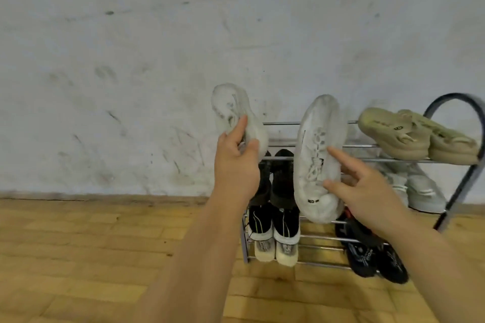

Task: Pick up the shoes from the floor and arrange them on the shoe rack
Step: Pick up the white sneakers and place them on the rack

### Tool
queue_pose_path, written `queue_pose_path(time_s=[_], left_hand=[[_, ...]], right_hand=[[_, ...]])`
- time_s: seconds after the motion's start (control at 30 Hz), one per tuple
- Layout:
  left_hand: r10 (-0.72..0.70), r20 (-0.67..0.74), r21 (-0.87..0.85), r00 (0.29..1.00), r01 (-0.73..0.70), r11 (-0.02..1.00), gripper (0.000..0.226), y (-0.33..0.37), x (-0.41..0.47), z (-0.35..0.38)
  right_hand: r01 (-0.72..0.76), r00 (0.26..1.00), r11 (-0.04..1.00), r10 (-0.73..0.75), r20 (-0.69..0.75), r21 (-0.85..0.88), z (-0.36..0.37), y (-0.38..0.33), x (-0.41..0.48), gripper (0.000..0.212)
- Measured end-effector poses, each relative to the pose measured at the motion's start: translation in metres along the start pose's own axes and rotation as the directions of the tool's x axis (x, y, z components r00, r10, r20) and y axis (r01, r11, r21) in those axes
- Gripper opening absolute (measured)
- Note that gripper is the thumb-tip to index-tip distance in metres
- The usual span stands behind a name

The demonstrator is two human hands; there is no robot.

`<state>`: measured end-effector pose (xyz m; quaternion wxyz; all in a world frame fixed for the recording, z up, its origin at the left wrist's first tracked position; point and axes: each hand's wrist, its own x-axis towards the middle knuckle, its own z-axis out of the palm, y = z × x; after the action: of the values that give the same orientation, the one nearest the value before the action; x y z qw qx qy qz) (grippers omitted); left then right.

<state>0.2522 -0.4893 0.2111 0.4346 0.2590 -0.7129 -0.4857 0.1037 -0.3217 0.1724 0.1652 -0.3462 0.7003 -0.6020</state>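
Observation:
My left hand (236, 157) grips a white sneaker (231, 110) by its heel end, toe pointing up, held in the air at the left end of the metal shoe rack (362, 145). My right hand (367, 189) holds a second white sneaker (319, 149) from its right side, thumb and index finger spread across its laces, toe up over the rack's top tier. A pair of olive-beige shoes (414, 136) sits on the top tier at the right.
Lower tiers hold dark shoes (282, 178), black-and-white sneakers (274, 233), pale grey sneakers (420, 189) and black shoes (372, 254). The rack stands against a scuffed white wall (157, 60) on a wooden parquet floor (91, 257). Its dark curved side frame (462, 181) rises at the right.

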Motion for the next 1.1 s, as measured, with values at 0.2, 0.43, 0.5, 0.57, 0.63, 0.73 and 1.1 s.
queue_pose_path(time_s=[0.2, 0.43, 0.5, 0.57, 0.63, 0.73, 1.1], left_hand=[[-0.030, -0.034, 0.112, 0.999, 0.033, 0.993, 0.053, -0.021, 0.002, -0.002], [0.102, -0.063, 0.192, 0.993, -0.088, 0.978, 0.054, -0.034, 0.030, -0.020], [0.089, -0.074, 0.202, 0.993, -0.072, 0.977, 0.054, -0.039, 0.034, -0.024], [0.084, -0.090, 0.206, 0.992, -0.064, 0.976, 0.054, -0.043, 0.039, -0.027], [0.082, -0.102, 0.197, 0.991, -0.061, 0.979, 0.054, -0.046, 0.043, -0.029], [0.086, -0.100, 0.193, 0.991, -0.065, 0.979, 0.054, -0.050, 0.045, -0.029], [0.125, -0.001, 0.192, 0.992, -0.123, 0.974, 0.054, -0.044, 0.036, -0.015]], right_hand=[[-0.004, 0.999, 0.994, 0.009, -0.046, 0.108, 0.021, 0.005, 0.032, 0.066], [-0.071, 0.996, 0.996, 0.074, -0.046, 0.058, 0.062, -0.009, 0.098, 0.063], [-0.044, 0.999, 0.998, 0.043, -0.028, -0.051, 0.077, -0.017, 0.127, 0.063], [-0.020, 1.000, 0.973, 0.022, 0.007, -0.228, 0.096, -0.020, 0.151, 0.058], [-0.013, 0.994, 0.919, 0.056, 0.098, -0.393, 0.114, -0.014, 0.164, 0.043], [0.015, 0.973, 0.844, 0.111, 0.203, -0.535, 0.128, 0.001, 0.169, 0.047], [-0.010, 0.953, 0.931, 0.120, 0.277, -0.366, 0.111, 0.007, 0.168, 0.059]])
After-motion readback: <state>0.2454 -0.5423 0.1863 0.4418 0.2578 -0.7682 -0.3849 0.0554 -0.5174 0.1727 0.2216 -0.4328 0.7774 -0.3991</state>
